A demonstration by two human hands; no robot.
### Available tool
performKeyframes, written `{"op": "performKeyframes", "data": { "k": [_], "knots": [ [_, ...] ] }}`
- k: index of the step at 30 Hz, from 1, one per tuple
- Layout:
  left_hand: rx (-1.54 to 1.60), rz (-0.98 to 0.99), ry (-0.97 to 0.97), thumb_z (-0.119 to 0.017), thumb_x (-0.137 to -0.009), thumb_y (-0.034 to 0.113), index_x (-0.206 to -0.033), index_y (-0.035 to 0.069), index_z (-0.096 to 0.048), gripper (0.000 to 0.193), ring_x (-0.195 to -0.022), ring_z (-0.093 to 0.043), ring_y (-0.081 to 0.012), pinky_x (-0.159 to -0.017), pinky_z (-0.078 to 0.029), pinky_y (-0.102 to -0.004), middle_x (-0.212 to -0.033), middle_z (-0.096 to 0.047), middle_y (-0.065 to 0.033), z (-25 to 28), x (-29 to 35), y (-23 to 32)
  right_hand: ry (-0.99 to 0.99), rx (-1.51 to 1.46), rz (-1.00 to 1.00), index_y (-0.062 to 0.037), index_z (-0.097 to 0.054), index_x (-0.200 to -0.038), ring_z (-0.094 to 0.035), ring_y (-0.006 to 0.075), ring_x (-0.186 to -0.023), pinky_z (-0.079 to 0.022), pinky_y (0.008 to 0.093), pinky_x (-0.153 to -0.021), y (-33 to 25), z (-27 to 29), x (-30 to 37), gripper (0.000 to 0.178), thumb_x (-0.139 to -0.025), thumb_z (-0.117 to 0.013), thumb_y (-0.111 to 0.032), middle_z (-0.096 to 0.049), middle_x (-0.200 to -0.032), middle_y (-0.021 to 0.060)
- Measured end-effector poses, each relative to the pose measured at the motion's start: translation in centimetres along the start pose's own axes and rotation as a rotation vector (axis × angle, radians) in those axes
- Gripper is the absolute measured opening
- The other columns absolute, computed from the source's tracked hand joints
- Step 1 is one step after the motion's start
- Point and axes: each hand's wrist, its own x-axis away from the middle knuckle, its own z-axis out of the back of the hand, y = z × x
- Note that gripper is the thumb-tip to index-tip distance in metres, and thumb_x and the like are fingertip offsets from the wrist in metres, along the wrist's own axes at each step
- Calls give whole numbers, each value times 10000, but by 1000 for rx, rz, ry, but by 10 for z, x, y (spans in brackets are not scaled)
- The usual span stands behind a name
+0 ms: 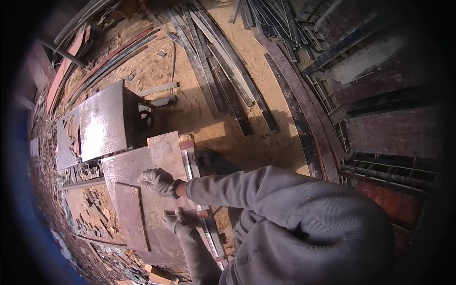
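My right hand (160, 182), in a grey knit glove, reaches out over a wide brown panel (164, 237). Its fingers are slightly bent and apart, with nothing seen in them. My left hand (175, 222), also gloved, is nearer my body, thumb raised away from the fingers, at the edge of a reddish-brown board piece (191, 217). A narrow reddish board (132, 216) lies flat on the panel just beyond both hands. Along the panel's near side runs a strip with white measuring markings (206, 228), partly covered by my right sleeve. What lies under my fingertips is hidden.
A shiny sheet-topped bench (102, 123) adjoins the panel. Wood offcuts (95, 211) are heaped on the far side. Long dark-edged strips (223, 66) lie across the sandy floor (190, 111). Stacked reddish panels (389, 133) stand at the right, and a light board (165, 149) adjoins my right wrist.
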Motion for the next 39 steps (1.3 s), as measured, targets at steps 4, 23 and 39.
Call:
{"op": "performKeyframes", "data": {
  "k": [4, 23, 39],
  "knots": [
    [288, 166, 3, -847, -874, 182, -1477, 91, -540, 683, -1196, -589, -267, -1002, -524, -462, -1388, -569, -131, -37, 24, 14, 30, 162, -263, -70, -737, -1127, -731, 298, -996, -565, 382, -898, -31, 215, 198, 226, -1009, -676, -253, -752, -1040, 157],
    [-350, -1001, -984, -626, -1025, 184, -1137, 122, -753, 181, -700, -703, -187, -622, -565, -380, -840, -748, -73, -475, 727, 114, 1541, -81, -1520, -38, -768, -1055, -727, 333, -924, -547, 447, -865, 228, 817, 1252, 403, -952, -614, -397, -770, -941, 177],
    [-759, -1577, -1240, -814, -806, 178, -978, 78, -767, 204, -553, -678, -224, -485, -520, -318, -781, -746, -49, -814, 970, 229, 839, 1160, -1231, -21, -383, -1566, -395, 414, -1469, -307, 459, -1239, 638, 1259, 1365, 1087, -690, -921, -376, -431, -1572, 260]
  ]
}}
